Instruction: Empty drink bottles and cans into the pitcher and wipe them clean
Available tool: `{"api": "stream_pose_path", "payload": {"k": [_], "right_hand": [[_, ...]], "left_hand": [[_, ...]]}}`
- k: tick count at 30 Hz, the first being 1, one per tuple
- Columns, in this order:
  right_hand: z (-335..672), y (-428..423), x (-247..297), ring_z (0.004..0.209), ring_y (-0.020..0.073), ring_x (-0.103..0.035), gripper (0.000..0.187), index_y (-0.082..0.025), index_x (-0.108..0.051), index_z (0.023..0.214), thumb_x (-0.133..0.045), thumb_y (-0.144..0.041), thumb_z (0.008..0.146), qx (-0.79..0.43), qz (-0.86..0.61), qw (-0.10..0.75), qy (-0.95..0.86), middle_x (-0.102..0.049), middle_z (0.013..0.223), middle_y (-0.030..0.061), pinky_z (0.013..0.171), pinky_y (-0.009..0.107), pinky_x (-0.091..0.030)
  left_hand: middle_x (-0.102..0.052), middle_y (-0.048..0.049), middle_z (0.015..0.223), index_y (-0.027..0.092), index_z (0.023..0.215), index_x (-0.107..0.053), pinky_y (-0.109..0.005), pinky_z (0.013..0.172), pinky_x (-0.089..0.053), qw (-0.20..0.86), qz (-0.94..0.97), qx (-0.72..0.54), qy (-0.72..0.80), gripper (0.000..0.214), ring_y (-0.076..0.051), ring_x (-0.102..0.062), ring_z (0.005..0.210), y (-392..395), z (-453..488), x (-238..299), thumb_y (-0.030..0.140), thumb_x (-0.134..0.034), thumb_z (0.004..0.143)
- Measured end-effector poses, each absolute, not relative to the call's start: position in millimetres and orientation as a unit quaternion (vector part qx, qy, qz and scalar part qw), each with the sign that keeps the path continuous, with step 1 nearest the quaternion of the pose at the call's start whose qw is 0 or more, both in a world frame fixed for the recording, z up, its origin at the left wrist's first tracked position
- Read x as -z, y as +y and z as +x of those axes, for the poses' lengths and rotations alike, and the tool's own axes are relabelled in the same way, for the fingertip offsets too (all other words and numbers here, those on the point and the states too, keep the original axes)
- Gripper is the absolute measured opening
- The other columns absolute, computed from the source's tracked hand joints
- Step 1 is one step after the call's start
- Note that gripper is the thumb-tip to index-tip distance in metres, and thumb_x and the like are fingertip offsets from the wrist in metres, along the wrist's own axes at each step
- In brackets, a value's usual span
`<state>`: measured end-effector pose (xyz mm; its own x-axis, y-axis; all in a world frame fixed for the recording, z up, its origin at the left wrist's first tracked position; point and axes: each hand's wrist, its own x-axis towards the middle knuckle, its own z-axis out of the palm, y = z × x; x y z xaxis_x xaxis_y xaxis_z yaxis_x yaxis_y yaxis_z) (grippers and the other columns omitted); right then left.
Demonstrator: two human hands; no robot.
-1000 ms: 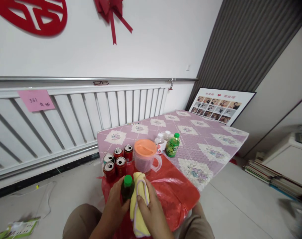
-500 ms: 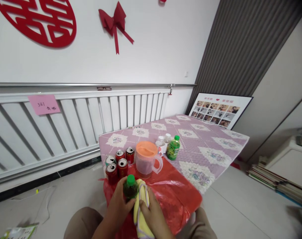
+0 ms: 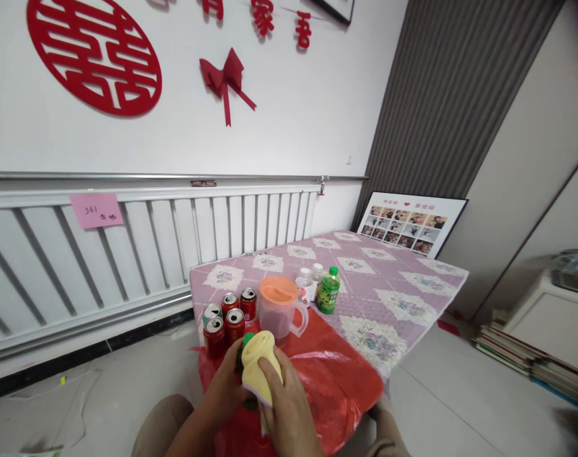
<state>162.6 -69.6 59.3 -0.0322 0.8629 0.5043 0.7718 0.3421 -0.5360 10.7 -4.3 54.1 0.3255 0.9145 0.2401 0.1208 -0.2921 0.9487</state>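
My left hand (image 3: pixel 226 381) is closed around a green-capped bottle (image 3: pixel 247 339), which is mostly hidden behind the cloth and my fingers. In my right hand (image 3: pixel 286 397) is a bunched yellow cloth (image 3: pixel 259 358) with a pale purple edge, pressed against the bottle's near right side. Both hands are over a red plastic sheet (image 3: pixel 336 374). Just beyond them stands a clear plastic pitcher (image 3: pixel 275 315) with an orange lid. Several opened drink cans (image 3: pixel 235 325), mostly red, are grouped left of the pitcher.
Right of the pitcher, another green bottle (image 3: pixel 327 293) stands beside two white-capped bottles (image 3: pixel 304 287). A purple floral cloth (image 3: pixel 365 304) covers the table. Behind it runs a white radiator (image 3: pixel 155 235) with a pink note (image 3: pixel 97 211). A photo board (image 3: pixel 407 222) leans at the far corner.
My right hand has raised the yellow cloth up against the bottle's upper part, now covering much of it. The camera view has tilted upward, showing more of the wall.
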Motion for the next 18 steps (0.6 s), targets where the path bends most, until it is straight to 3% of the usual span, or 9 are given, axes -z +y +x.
{"api": "stream_pose_path", "payload": {"k": [5, 11, 15, 18], "right_hand": [[175.4, -76.6, -30.0, 0.125, 0.0348, -0.053, 0.082, -0.038, -0.061, 0.126, -0.056, 0.005, 0.057, -0.078, -0.603, 0.344, -0.716, -0.049, 0.146, 0.0046, 0.101, 0.049, -0.046], [195.6, -84.0, -8.1, 0.125, 0.0351, -0.054, 0.082, -0.037, -0.058, 0.131, -0.058, 0.002, 0.058, -0.100, -0.580, 0.365, -0.721, -0.052, 0.143, 0.0046, 0.101, 0.048, -0.048], [180.6, -86.1, -28.3, 0.134, 0.0333, -0.043, 0.089, -0.038, -0.046, 0.140, -0.058, 0.001, 0.061, -0.041, -0.580, 0.368, -0.725, -0.039, 0.153, 0.0029, 0.106, 0.049, -0.043], [161.9, -80.8, -41.7, 0.134, 0.0340, -0.043, 0.099, -0.044, -0.037, 0.144, -0.058, 0.004, 0.059, -0.019, -0.580, 0.364, -0.728, -0.029, 0.158, -0.0015, 0.104, 0.050, -0.044]], "left_hand": [[-0.054, -0.0165, 0.138, 0.016, 0.138, -0.038, -0.045, 0.104, -0.046, 0.473, 0.646, -0.435, 0.412, 0.070, -0.028, -0.058, 0.120, -4.8, 9.9, -53.5, 0.025, -0.066, 0.074], [-0.054, -0.0159, 0.138, 0.017, 0.138, -0.038, -0.045, 0.105, -0.046, 0.459, 0.666, -0.435, 0.396, 0.076, -0.029, -0.058, 0.121, 6.7, 5.8, -33.7, 0.019, -0.069, 0.069], [-0.056, -0.0152, 0.137, 0.019, 0.138, -0.040, -0.041, 0.101, -0.050, 0.479, 0.651, -0.448, 0.382, 0.074, -0.029, -0.059, 0.120, 4.8, 6.5, -33.6, 0.026, -0.072, 0.072], [-0.058, -0.0134, 0.136, 0.020, 0.135, -0.045, -0.038, 0.098, -0.052, 0.516, 0.628, -0.451, 0.368, 0.062, -0.028, -0.058, 0.121, 1.5, 6.0, -39.7, 0.038, -0.065, 0.080]]}}
